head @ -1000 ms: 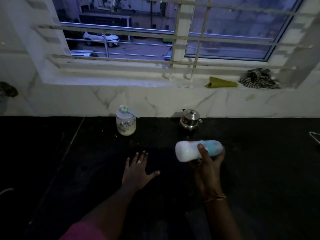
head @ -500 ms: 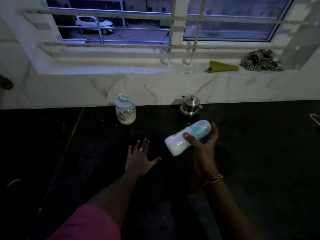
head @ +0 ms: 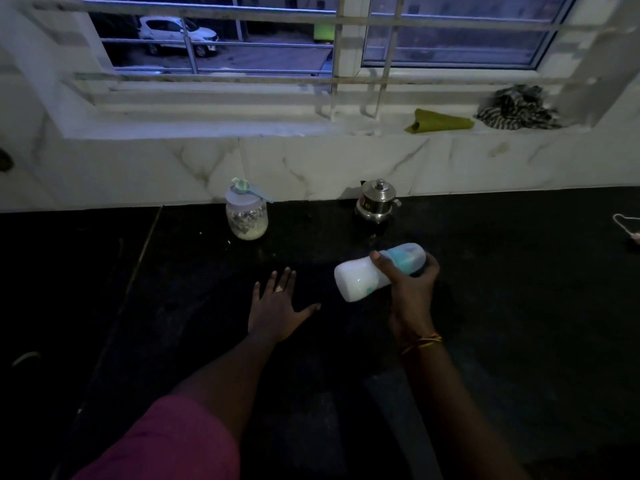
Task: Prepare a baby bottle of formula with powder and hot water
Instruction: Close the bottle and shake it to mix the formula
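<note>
Above the dark worktop (head: 519,306), right hand (head: 412,292) gripping tilted capped baby bottle (head: 360,282) of white liquid, left hand (head: 277,310) flat, fingers spread, markings unreadable

green cloth (head: 440,121): on sill, right part | striped cloth (head: 519,109): bunched at sill's right end, near green cloth | white car (head: 178,35): outside, behind window bars | white cord (head: 625,226): at counter's right edge
</note>
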The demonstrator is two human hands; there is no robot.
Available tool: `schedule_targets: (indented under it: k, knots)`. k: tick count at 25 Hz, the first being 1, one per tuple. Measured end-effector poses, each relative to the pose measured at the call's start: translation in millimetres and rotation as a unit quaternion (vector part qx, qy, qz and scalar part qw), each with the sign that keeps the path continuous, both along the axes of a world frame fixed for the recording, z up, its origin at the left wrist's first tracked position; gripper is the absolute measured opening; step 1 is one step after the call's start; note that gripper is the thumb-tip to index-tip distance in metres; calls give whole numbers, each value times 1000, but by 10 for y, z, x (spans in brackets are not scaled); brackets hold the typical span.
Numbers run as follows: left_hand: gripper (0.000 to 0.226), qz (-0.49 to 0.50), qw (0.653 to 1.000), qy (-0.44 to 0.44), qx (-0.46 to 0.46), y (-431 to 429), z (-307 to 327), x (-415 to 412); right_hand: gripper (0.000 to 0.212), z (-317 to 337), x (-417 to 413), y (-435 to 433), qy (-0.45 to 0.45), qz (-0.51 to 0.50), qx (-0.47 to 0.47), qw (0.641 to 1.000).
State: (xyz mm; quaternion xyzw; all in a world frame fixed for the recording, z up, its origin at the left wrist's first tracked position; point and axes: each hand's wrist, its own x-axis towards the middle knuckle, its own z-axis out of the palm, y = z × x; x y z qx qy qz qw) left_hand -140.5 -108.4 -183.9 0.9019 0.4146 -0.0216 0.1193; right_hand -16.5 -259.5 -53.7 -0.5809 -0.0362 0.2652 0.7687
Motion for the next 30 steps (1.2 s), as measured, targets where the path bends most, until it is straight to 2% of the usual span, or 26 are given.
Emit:
schedule_targets:
  k: [2, 5, 8, 10, 12, 16, 19, 23, 27, 30]
  knots:
    - [96, 2, 1000, -2, 6, 4, -13, -2, 85, 21, 16, 44, 34, -38, 1, 999]
    - [95, 0, 1000, -5, -1, 8, -23, -14, 96, 17, -55, 75, 52, -16, -33, 998]
    - [95, -4, 1000, -15, 5, -9, -11, -14, 95, 17, -51, 24, -34, -14, -118, 992]
    - [96, -2, 1000, -13, 5, 1, -6, -10, 95, 58, 1, 11, -83, -43, -142, 985]
    - [96, -3, 1000, -8, 1, 8, -11, -11, 94, 89, 15, 13, -118, -37, -143, 982]
    - [95, -7, 1000, -17, -5, 10, -3, -29, 88, 74, -64, -34, -174, 79, -149, 970]
    - [96, -7, 1000, -8, -2, 3, 19, -17, 92, 114, -6, -51, -213, 35, -152, 965]
    - [97, -7, 1000, -2, -6, -1, 5, -29, 96, 296, 38, -35, -285, 127, -114, 943]
    - [97, -10, 1000, -8, 0, 7, -9, -22, 94, 633, 180, 55, -381, 76, -151, 909]
    - [101, -4, 1000, -12, 6, 8, -27, -32, 92, 915, 283, 115, -380, 136, -122, 907]
